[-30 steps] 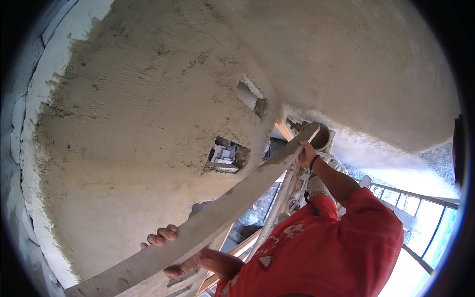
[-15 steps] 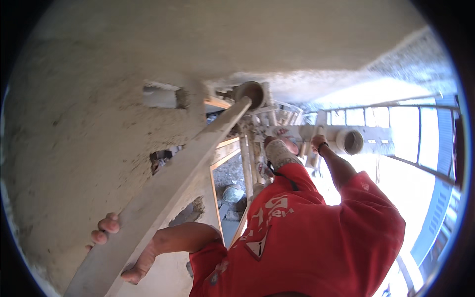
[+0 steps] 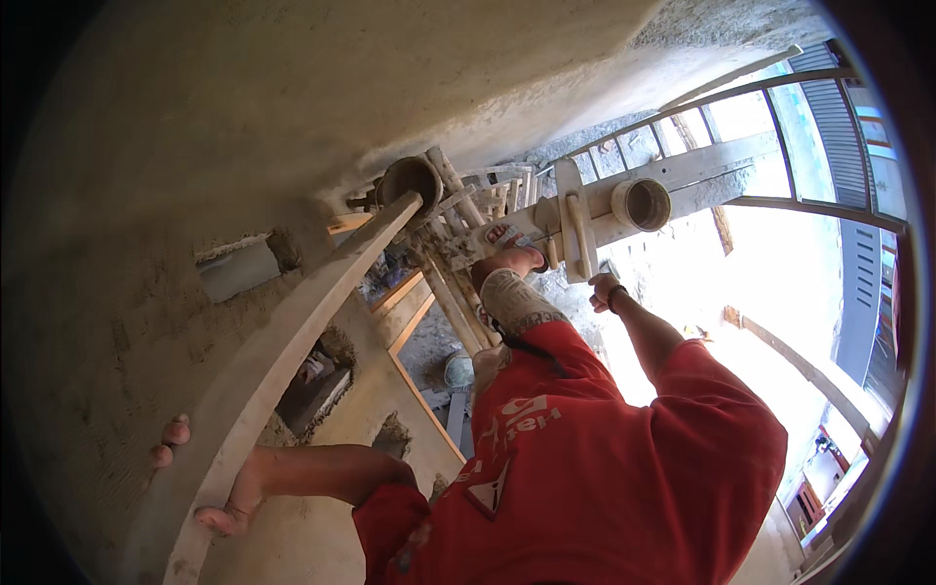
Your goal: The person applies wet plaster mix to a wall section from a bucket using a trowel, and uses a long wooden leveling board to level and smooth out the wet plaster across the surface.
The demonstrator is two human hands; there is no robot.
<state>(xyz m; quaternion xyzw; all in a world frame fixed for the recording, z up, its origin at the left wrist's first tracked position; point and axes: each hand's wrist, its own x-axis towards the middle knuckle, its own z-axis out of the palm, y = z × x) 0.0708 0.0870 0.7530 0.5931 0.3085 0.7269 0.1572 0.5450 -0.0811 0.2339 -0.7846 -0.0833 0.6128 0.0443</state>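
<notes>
My left hand (image 3: 239, 497) grips a long pale straightedge board (image 3: 292, 361) near its lower end, thumb along one edge and fingertips past the other. The board slants up along the plastered wall, its far end at the rim of a bucket (image 3: 411, 185). My right hand (image 3: 603, 291), with a dark band at the wrist, is just below the near end of a plastering float (image 3: 579, 229), fingers partly curled and apart, holding nothing I can see. The float lies across a plank (image 3: 682, 180), beside a second bucket (image 3: 643, 205).
The wall (image 3: 146, 322) has several rough openings, one a rectangular hole (image 3: 239, 268). Wooden poles (image 3: 453, 302) stand beside my bare foot (image 3: 507, 263) on the planking. Below lies rubble with a pail (image 3: 460, 369). A metal railing (image 3: 780, 127) runs along the bright right side.
The right hand has come off the float and drawn back toward me; the float stays on the plank. The left hand keeps its grip on the straightedge. The whole view has turned.
</notes>
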